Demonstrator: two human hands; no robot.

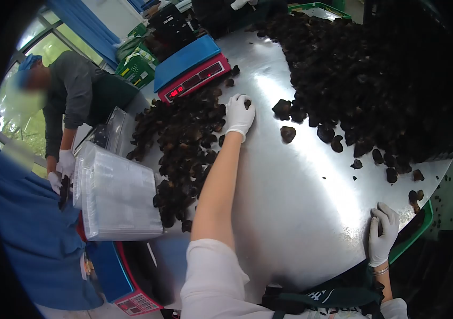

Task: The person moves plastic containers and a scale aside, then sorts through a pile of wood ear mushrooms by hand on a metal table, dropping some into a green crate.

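My left hand (240,115), in a white glove, reaches across the metal table. Its fingers are curled around a small dark mushroom-like piece (247,104), beside a loose pile of such pieces (184,143). At the lower right, near the table edge, my right hand (384,234), also gloved in white, has its fingers bent over another dark mushroom-like piece (379,229). Beyond both hands spreads a much bigger heap of dark pieces (338,69), with several strays around its near edge.
A blue-topped red scale (189,66) stands behind the smaller pile. Stacked clear plastic tubs (117,194) sit at the left, with a second scale (117,271) below. A green crate (415,231) lies under the right edge. A co-worker (80,87) bends over at the left.
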